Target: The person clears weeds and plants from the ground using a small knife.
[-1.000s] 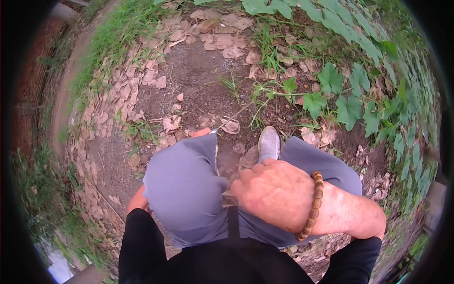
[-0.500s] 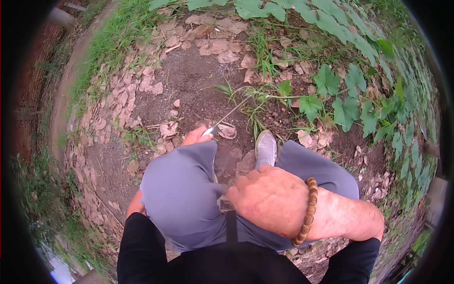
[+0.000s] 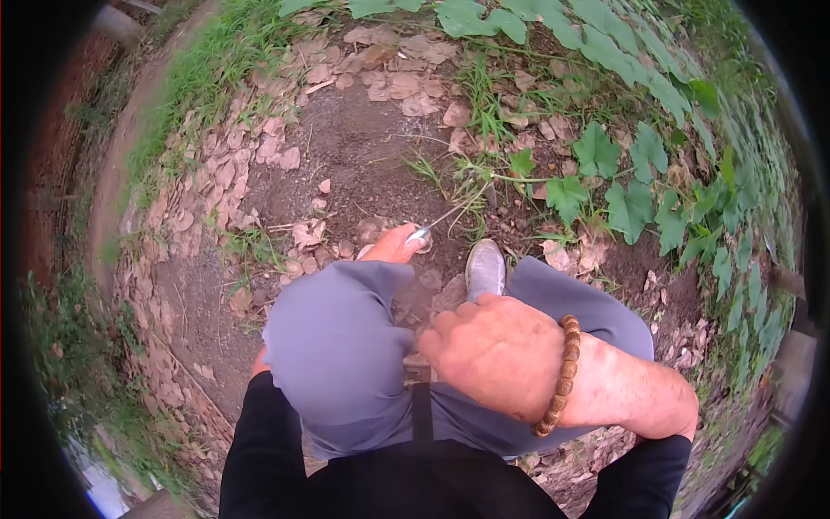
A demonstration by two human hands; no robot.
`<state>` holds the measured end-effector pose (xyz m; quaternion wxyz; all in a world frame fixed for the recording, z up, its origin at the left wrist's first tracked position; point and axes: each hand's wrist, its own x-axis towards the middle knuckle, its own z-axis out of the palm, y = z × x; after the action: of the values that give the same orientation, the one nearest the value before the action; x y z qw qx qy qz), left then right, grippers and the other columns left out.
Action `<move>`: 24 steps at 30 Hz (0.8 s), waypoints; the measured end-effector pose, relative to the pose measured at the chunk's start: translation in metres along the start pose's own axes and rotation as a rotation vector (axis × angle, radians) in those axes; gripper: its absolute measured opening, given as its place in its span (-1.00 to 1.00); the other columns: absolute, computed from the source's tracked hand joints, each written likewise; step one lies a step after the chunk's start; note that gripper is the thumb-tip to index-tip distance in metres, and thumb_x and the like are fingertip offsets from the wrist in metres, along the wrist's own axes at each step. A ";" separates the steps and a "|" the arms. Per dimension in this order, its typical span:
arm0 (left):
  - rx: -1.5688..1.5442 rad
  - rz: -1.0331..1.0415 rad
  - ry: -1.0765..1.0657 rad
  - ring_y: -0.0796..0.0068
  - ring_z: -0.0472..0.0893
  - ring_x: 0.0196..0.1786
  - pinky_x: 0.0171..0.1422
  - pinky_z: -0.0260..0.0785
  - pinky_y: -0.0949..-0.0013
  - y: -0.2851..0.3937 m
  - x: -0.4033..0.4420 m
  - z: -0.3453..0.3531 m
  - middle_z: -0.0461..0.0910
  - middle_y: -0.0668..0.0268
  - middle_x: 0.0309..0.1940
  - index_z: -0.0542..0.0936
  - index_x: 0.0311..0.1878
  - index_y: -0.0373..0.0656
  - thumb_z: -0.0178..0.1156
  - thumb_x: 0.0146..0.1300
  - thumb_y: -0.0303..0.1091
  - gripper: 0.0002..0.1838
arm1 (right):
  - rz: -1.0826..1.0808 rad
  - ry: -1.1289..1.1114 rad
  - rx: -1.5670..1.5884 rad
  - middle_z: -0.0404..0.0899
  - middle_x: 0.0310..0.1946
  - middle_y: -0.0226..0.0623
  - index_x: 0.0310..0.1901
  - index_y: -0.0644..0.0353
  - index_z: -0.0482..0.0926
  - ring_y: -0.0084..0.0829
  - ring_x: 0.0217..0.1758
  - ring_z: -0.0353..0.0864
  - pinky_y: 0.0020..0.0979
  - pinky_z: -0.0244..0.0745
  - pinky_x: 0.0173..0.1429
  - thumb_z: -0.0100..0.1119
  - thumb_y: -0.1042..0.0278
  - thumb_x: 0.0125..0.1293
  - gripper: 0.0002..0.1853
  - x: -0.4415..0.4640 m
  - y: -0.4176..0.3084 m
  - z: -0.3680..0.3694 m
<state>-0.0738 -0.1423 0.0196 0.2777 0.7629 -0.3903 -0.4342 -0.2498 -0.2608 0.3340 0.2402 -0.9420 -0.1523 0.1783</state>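
My left hand [image 3: 396, 246] reaches out past the knee, wrapped round a hand tool [image 3: 439, 220] with a silvery handle end and a thin metal shaft. The shaft points up and right into a grass tuft [image 3: 471, 177], where grass blades hide its tip. Closed and hanging between the knees, my right hand [image 3: 488, 346] wears a brown bead bracelet [image 3: 562, 376] at the wrist. Its fingertips are turned away, so anything in them is hidden. Beside the tuft runs a vine stem with green lobed leaves [image 3: 566, 197].
A grey shoe [image 3: 486, 270] stands on the soil just below the tuft. Dry brown leaves [image 3: 225, 177] litter the ground at left and top. Broad-leaved vines [image 3: 631, 208] spread over the right side, and tall grass [image 3: 203, 91] grows at upper left.
My left hand has moved up and right with the tool, its tip now lost among the grass. The grass tuft looks shifted. My right hand stays nearly in place.
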 end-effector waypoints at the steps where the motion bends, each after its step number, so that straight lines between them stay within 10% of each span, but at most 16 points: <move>1: -0.019 -0.003 -0.008 0.43 0.40 -0.35 -0.24 0.28 0.20 0.004 0.006 0.001 0.45 0.23 -0.48 0.53 -0.18 -0.24 0.15 0.41 -0.16 -0.72 | -0.004 -0.004 -0.004 0.69 -0.32 -0.18 -0.26 0.24 0.62 -0.27 -0.20 0.74 -0.28 0.58 -0.06 0.25 0.45 0.09 -0.84 0.000 0.000 -0.001; 3: -0.118 0.002 0.002 0.12 0.60 -0.28 -0.16 0.36 0.02 0.008 0.010 -0.004 0.56 0.01 -0.41 0.51 -0.15 -0.27 0.18 0.37 -0.16 -0.69 | -0.006 -0.009 0.006 0.68 -0.34 -0.18 -0.28 0.23 0.61 -0.26 -0.21 0.74 -0.27 0.58 -0.07 0.22 0.44 0.12 -0.87 0.000 0.001 -0.005; 24: 0.120 0.098 0.187 -0.04 0.55 -0.29 -0.18 0.32 0.05 -0.016 -0.052 -0.036 0.56 -0.02 -0.39 0.53 -0.17 -0.20 0.19 0.36 -0.18 -0.75 | -0.025 0.041 -0.002 0.56 -0.45 -0.25 -0.35 0.18 0.50 -0.24 -0.29 0.68 -0.25 0.55 -0.11 0.19 0.37 0.22 -0.89 0.002 -0.003 -0.006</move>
<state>-0.0530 -0.0869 0.0473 0.2875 0.7953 -0.4247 -0.3231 -0.2458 -0.2601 0.3395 0.2446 -0.9436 -0.1594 0.1560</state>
